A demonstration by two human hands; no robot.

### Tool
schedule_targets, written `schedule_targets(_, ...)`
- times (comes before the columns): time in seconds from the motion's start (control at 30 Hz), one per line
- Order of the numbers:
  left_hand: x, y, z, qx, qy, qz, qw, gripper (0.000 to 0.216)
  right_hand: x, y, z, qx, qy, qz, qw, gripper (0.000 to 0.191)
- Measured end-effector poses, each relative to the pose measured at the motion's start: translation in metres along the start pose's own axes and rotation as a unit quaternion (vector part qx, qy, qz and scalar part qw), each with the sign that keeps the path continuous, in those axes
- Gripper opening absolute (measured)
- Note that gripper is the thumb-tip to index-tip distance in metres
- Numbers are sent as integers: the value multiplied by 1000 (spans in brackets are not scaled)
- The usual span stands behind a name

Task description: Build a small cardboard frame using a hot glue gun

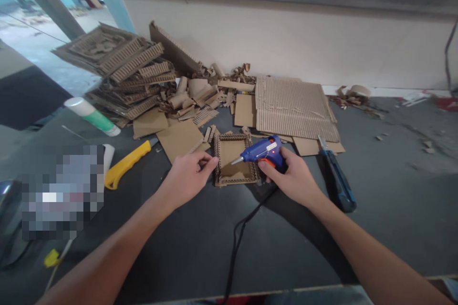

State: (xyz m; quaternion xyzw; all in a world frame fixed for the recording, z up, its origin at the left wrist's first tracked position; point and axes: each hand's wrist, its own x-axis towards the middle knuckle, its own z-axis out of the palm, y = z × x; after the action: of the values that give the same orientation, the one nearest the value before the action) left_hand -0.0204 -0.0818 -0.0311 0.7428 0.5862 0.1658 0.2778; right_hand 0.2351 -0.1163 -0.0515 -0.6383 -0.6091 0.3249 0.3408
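A small rectangular cardboard tray (236,182) lies on the dark tabletop, its raised walls built of corrugated strips. At its left wall is my left hand (189,176), fingers curled and thumb tip overlapping the edge; whether anything is pinched there is hidden. My right hand (295,176) grips a blue glue gun (263,148) with an orange trigger, a small red light glowing on its body. The gun's metal nozzle points left over the inside of the tray. From below the gun, a black cord (239,231) runs toward the table's front edge.
Left of the tray lie a yellow-handled cutter (129,163) and a white-green tube (93,116). A blue-black utility knife (338,176) rests at right. Behind stand stacked cardboard frames (132,64), scraps (196,93) and a corrugated sheet (293,107). A blurred-out object (64,195) sits left.
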Motion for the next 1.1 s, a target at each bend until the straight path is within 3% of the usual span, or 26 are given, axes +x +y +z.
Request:
schedule_targets(0.1, -1, -2, 3, -92, -50, -65, 992, 39, -1, -3, -1, 29, -27, 9, 999, 34)
schedule_targets(0.2, -2, -5, 4, -246, -129, -130, 952, 40, -1, -3, -1, 65, -44, 27, 997, 37)
schedule_targets(0.3, -1, -4, 4, -334, -143, -150, 919, 54, -1, -2, -1, 78, -47, 29, 995, 37)
schedule_targets(0.37, -1, -2, 1, -346, -144, -146, 915, 61, -1, -1, 0, 87, -41, 24, 995, 36)
schedule_targets(0.57, -1, -2, -2, -292, -157, -85, 940, 40, -1, 2, 2, 113, 5, 2, 994, 35)
schedule_targets(0.67, -3, -4, 2, -281, -147, -87, 944, 49, -1, 6, 3, 113, 30, -22, 993, 34)
schedule_targets(0.8, -3, -4, 8, -327, -167, -100, 925, 63, -3, 8, 5, 105, 57, -52, 991, 32)
schedule_targets(0.93, -3, 1, 7, -343, -188, -78, 917, 47, -4, 6, 7, 67, 78, -94, 990, 28)
schedule_targets(1.1, -2, 0, 3, -340, -192, -68, 918, 40, -6, 4, 7, 3, 125, -136, 983, 25)
